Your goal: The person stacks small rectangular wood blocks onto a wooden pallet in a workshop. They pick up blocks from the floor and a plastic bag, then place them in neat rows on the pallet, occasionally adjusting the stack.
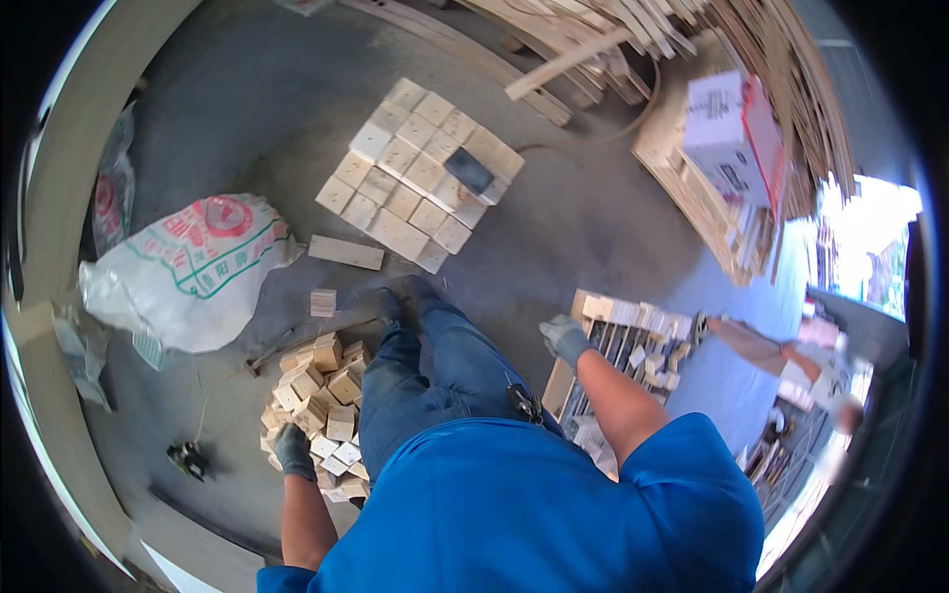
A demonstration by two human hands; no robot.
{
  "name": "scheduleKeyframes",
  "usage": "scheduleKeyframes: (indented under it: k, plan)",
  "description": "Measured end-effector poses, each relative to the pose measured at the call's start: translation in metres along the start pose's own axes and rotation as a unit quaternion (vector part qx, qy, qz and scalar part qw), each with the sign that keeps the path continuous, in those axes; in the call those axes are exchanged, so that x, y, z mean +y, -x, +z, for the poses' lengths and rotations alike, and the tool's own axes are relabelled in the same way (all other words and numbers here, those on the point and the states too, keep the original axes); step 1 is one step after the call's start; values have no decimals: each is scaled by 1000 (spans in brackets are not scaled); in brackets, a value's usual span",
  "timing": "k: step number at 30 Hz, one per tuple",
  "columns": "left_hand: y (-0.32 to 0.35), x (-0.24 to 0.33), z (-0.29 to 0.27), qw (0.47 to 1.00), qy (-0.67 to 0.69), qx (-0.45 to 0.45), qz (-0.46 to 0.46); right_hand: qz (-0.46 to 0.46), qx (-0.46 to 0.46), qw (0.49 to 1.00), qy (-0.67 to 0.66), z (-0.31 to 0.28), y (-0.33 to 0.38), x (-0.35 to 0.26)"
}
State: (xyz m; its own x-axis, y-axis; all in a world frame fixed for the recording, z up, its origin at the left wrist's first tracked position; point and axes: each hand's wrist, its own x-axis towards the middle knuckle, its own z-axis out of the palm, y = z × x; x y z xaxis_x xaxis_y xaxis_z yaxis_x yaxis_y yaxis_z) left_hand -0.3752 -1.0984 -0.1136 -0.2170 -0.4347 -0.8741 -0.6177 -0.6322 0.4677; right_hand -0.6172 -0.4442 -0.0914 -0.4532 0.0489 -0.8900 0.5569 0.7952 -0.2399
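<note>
My left hand (294, 452), in a grey glove, hangs at the left edge of a heap of loose wooden blocks (339, 423). Its fingers point toward the heap, and their grip is too indistinct to make out. On the other side, my gloved right hand (565, 339) is held out beside a low wooden frame (561, 385). Its fingers are loosely apart with nothing seen in them. Along that frame lie rows of small wooden pieces (633, 314). Ahead of my feet, wooden blocks (400, 203) are laid together in a stack, with a dark flat phone-like object (469, 170) on top.
A full white woven sack (198, 267) lies at left. Near it are a flat board (346, 252), a small block (323, 302), a hammer (253, 366) and a dark tool (188, 460). A carton (722, 133) and lumber (593, 59) stand far right. Another person (820, 376) is at right.
</note>
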Motion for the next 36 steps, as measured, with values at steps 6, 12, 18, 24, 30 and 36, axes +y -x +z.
scheduleKeyframes:
  k: [6,12,18,24,30,36]
  plan:
    - [20,26,50,990,-125,60,-4,89,36,993,65,75,82,108]
    - [61,69,172,971,-203,-62,109,-77,134,988,-10,80,46,73]
    - [117,95,258,849,-445,-203,201,30,188,893,-409,5,46,16]
    - [133,55,232,915,-367,-40,164,18,51,962,-269,-37,-52,87]
    - [98,1,100,946,-232,141,178,72,65,968,-230,-39,-49,49]
    - [45,12,12,923,-182,285,184,-64,74,990,-105,-53,-63,-74]
